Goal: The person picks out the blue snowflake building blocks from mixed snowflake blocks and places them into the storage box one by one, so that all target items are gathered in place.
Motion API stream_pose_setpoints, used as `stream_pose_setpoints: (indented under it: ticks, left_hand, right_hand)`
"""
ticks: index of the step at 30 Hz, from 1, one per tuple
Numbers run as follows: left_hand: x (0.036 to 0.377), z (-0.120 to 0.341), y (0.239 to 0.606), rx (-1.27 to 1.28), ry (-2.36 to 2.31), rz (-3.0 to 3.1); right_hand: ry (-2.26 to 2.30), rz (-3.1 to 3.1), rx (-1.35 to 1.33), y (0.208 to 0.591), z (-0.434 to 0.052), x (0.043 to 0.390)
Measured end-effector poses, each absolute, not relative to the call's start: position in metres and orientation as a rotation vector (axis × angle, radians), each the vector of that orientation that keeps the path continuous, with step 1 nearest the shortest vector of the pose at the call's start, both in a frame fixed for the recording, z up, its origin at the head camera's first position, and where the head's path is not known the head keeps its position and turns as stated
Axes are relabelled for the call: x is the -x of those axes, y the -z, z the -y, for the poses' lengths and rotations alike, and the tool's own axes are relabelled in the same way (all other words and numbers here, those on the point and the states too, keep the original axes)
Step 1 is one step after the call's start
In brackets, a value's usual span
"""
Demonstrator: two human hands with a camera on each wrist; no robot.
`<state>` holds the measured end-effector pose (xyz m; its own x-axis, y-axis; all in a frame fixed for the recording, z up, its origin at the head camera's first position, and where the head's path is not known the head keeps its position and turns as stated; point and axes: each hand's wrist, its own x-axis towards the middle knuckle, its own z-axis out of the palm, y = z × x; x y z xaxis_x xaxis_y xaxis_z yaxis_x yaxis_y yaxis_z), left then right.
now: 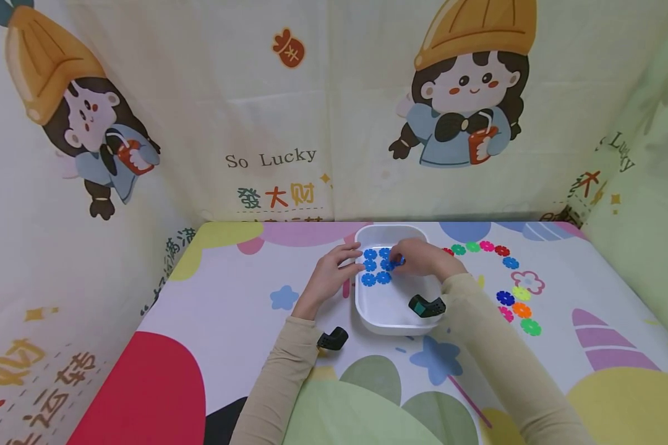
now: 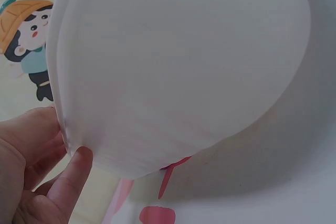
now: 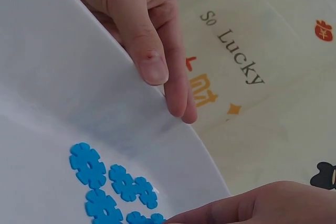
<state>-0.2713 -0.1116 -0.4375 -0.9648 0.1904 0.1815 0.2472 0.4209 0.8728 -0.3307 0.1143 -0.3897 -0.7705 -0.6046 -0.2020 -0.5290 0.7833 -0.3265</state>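
Observation:
A white plastic basin (image 1: 398,309) stands on the table, with several blue snowflake discs (image 1: 369,280) in rows on its floor. My left hand (image 1: 329,275) holds the basin's left rim. In the left wrist view, one fingertip of it presses the outer wall (image 2: 157,77); its thumb lies at the rim in the right wrist view. Reaching into the far part of the basin, my right hand (image 1: 420,256) pinches a blue snowflake disc (image 1: 402,261) close over the others. In the right wrist view, only part of this hand (image 3: 262,203) shows, at the lower edge beside the discs.
On the table right of the basin, several colourful discs (image 1: 473,246) form a curve, partly hidden by my right arm. Nearer me, more discs (image 1: 522,310) lie in a cluster. A printed cloth (image 1: 278,111) hangs behind the table's far edge. Each wrist carries a black camera (image 1: 333,339).

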Motion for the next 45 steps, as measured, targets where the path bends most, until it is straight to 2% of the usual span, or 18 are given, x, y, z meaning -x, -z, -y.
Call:
stream_pose_setpoints:
  ticks: [45]
  left_hand:
    - [0.271,0.110,0.436,0.390,1.593,2.612]
  right_hand:
    - [0.249,-2.720,0.760,0.390,-0.113,0.309]
